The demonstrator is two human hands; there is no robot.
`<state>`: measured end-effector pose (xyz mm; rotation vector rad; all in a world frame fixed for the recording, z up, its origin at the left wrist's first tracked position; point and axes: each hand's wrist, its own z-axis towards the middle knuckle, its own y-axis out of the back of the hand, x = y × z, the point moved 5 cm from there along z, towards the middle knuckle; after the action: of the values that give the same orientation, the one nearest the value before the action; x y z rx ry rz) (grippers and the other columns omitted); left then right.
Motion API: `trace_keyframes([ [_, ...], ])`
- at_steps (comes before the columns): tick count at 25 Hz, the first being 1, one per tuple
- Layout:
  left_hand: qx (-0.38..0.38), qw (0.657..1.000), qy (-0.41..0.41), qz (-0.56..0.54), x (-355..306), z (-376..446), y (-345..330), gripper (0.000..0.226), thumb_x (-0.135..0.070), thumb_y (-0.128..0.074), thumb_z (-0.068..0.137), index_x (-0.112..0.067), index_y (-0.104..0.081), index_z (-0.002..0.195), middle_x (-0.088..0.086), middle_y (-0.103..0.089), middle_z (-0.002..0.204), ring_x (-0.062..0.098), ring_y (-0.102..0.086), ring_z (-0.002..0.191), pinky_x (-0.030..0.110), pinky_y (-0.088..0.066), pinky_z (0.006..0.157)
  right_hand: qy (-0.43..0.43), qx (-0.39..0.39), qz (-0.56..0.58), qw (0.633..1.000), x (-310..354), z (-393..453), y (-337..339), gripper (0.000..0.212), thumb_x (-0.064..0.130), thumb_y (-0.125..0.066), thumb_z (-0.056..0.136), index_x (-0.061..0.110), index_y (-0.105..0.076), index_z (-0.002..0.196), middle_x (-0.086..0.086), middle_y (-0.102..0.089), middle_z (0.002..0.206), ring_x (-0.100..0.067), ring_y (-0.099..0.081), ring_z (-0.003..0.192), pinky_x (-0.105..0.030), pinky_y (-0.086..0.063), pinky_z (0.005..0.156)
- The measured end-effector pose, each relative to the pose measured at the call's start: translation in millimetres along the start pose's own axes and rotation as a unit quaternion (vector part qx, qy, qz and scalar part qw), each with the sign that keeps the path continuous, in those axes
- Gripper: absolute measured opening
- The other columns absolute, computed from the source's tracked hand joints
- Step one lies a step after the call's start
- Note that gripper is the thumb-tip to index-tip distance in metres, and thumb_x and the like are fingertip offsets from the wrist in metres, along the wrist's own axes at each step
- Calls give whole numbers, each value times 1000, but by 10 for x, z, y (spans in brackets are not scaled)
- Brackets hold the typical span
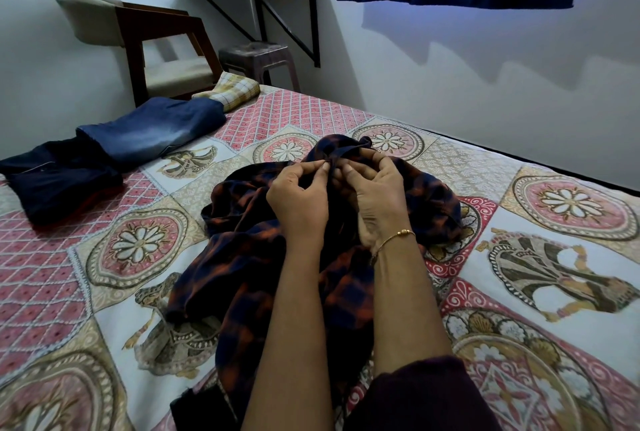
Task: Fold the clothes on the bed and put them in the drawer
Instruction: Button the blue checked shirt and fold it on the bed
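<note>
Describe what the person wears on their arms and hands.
Both forearms are bare. The right arm has a dark maroon sleeve pushed up near the elbow and a thin gold bracelet with a small bead at the wrist. The left hand and right hand wear no gloves; no rings are visible.

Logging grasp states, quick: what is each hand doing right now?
Left hand: pinches the plaid shirt near its collar.
Right hand: fingers curled, grips the same shirt beside it.

Both hands [299, 200] [375, 195] pinching (fingers [320, 167] curled), forearms parallel.
</note>
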<state>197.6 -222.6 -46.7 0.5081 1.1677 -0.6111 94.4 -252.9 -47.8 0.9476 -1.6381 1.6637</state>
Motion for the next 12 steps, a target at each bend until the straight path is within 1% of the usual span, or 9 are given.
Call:
trace_keyframes([
  [2, 11, 999, 20, -24, 0, -28, -7, 3, -9, -71, 81, -12, -71, 81, 7, -71, 82, 20, -68, 80, 37, -56, 80, 11, -4, -27, 1000, 16, -6, 2, 24, -10, -52, 89, 7, -50, 105, -3, -65, 82, -8, -64, 69, -17, -55, 67],
  [3, 9, 999, 27, -36, -3, -42, 3, 6, -8, -72, 80, -14, -70, 78, 6, -71, 81, 19, -68, 79, 36, -57, 79, 17, -5, -45, 999, 22, -8, 1, 24, -10, -54, 88, 7, -51, 104, -2, -65, 82, -8, -64, 71, -18, -55, 69],
  [5, 1, 996, 50, -70, 4, -59, 31, 13, -7, -72, 80, -18, -68, 73, 4, -70, 78, 18, -68, 77, 34, -57, 78, 27, 0, -83, 996, 25, -15, -9, 26, -8, -61, 84, 7, -53, 104, -1, -67, 83, -11, -66, 76, -23, -56, 76],
  [7, 6, 993, 73, -90, 26, -58, 36, 15, -6, -70, 81, -18, -69, 73, 6, -71, 80, 20, -68, 81, 34, -57, 80, 33, 3, -109, 993, 20, -25, -17, 28, -6, -66, 81, 9, -54, 101, -2, -68, 84, -14, -67, 81, -28, -56, 80],
  [10, 38, 984, 107, -140, 33, -60, 11, 16, -5, -64, 86, -16, -69, 74, 12, -70, 84, 25, -67, 84, 36, -56, 82, 49, -13, -145, 988, 33, -12, 4, 30, -4, -69, 78, 11, -55, 99, -4, -69, 86, -18, -68, 85, -32, -57, 81],
  [12, 79, 977, 119, -161, 25, -86, -6, 12, -4, -63, 86, -12, -69, 79, 14, -70, 85, 25, -67, 83, 34, -56, 80, 78, -41, -201, 976, 58, 0, 41, 31, -1, -72, 76, 12, -55, 98, -5, -70, 86, -18, -69, 84, -34, -57, 82],
])
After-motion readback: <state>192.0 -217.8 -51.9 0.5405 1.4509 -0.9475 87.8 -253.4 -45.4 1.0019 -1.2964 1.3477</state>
